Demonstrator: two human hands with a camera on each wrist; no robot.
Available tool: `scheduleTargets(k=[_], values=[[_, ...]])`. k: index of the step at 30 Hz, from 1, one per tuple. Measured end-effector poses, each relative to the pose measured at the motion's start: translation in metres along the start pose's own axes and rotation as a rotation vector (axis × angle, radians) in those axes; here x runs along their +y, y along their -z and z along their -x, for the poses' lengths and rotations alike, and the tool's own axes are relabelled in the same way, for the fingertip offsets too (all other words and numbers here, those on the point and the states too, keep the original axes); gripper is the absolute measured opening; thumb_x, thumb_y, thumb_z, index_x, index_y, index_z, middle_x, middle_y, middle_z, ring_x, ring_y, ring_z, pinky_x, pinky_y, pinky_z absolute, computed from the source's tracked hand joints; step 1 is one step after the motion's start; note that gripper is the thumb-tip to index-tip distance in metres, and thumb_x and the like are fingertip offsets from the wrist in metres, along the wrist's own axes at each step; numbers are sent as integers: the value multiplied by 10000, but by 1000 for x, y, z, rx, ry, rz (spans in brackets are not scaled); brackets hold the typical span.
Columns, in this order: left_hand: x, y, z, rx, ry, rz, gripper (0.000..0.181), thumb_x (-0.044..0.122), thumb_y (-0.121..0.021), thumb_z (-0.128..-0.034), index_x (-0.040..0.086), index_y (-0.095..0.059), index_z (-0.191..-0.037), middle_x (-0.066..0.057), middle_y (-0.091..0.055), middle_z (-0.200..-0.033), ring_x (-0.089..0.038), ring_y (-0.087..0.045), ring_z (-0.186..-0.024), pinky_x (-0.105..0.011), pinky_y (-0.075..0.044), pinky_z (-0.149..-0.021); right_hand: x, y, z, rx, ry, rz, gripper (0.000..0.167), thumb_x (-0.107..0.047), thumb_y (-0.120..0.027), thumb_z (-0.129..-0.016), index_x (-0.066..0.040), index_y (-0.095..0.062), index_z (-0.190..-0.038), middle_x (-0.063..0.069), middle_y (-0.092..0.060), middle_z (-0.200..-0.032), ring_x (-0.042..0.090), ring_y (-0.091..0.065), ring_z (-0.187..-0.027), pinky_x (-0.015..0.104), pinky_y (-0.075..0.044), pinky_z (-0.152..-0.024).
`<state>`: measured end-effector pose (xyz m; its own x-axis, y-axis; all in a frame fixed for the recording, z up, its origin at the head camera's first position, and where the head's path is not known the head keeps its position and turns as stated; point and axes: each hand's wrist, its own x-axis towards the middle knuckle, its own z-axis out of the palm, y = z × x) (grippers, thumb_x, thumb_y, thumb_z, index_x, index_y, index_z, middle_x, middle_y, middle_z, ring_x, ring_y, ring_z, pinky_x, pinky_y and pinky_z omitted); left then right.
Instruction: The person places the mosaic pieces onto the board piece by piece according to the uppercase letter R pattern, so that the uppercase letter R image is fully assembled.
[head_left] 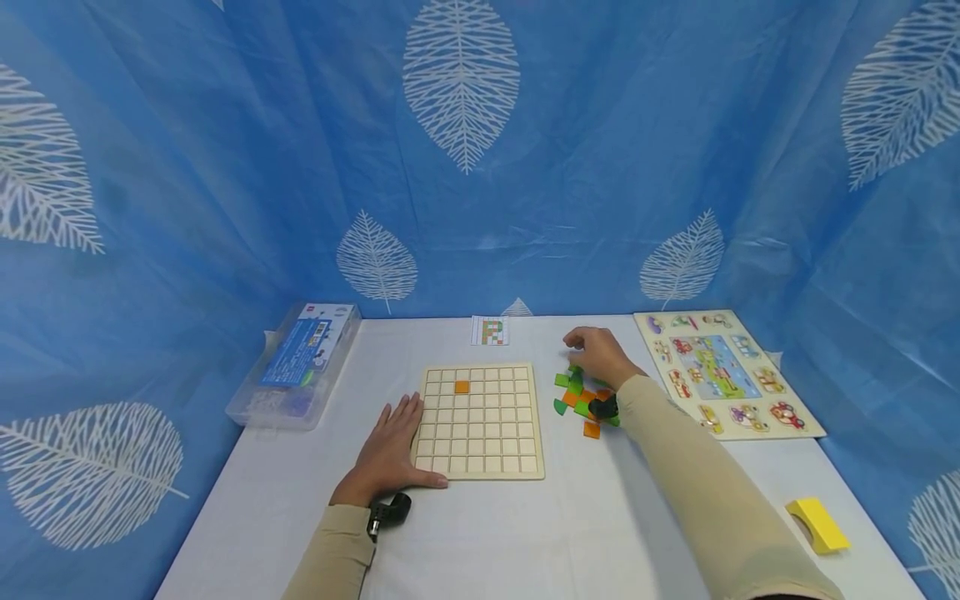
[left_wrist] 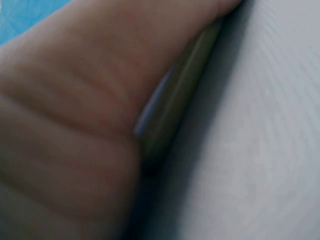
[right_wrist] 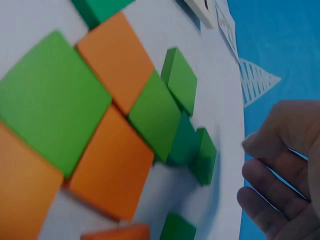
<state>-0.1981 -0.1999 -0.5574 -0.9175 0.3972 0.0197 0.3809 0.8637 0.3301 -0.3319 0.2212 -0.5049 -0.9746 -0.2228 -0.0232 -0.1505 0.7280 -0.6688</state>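
My left hand lies spread along the left edge of the wooden grid board, its thumb at the near corner. One orange square sits in a cell towards the board's far left. Right of the board, my right hand hovers at the far side of a loose pile with orange squares and green pieces. In the right wrist view, that hand's fingers are loosely bent, with no piece visible among them. The left wrist view is blurred, showing the hand against the board's edge.
A small card with a coloured grid pattern lies behind the board. At the far left stands a clear plastic case. A picture puzzle board lies at the right, and a yellow arched block nearer the front right.
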Motion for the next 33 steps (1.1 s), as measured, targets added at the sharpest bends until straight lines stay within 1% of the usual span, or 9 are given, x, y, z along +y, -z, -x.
scheduleTargets(k=[4,9,14,19,26,33], values=[[0,0,1,1,-2,0,1521,905,-764,-596,-42,-217,-1652,-182,-190,-1718,-335,-123,-1586,-528,-66,-1270,4,5,3,-42,-14,-5,328,-10,-703,-982,19,-690,-1309,177,-680,-1275,360,-608,-1197,527,-490,-1071],[0,1,1,5,-6,-4,1517,900,-765,-598,-45,-218,-1651,-185,-189,-1718,-336,-124,-1585,-531,-68,-1270,10,8,4,-62,-7,22,340,-12,-725,-952,29,-701,-1288,168,-696,-1235,347,-629,-1160,515,-504,-1059],[0,0,1,19,-12,3,1515,892,-776,-595,-52,-229,-1646,-192,-201,-1713,-343,-139,-1582,-538,-81,-1269,14,9,4,-87,-13,46,341,-25,-742,-951,18,-703,-1287,157,-700,-1223,334,-637,-1144,506,-512,-1050],[-1,-1,1,15,-8,18,1518,886,-787,-587,-52,-235,-1645,-190,-209,-1712,-340,-135,-1584,-537,-74,-1269,16,10,7,-123,-5,39,336,-19,-750,-941,21,-705,-1271,157,-706,-1210,343,-645,-1138,521,-516,-1043],[-1,-1,1,13,-14,26,1506,870,-799,-586,-52,-249,-1643,-185,-223,-1709,-337,-125,-1586,-537,-74,-1269,16,9,8,-129,-39,37,345,-35,-762,-937,-7,-712,-1277,130,-712,-1215,315,-647,-1143,505,-505,-1063],[-2,-1,0,9,-12,23,1505,868,-798,-589,-50,-242,-1645,-186,-223,-1709,-337,-123,-1586,-534,-74,-1269,18,9,6,-126,-21,36,333,-33,-760,-931,-3,-718,-1260,123,-716,-1185,315,-647,-1117,507,-514,-1049]])
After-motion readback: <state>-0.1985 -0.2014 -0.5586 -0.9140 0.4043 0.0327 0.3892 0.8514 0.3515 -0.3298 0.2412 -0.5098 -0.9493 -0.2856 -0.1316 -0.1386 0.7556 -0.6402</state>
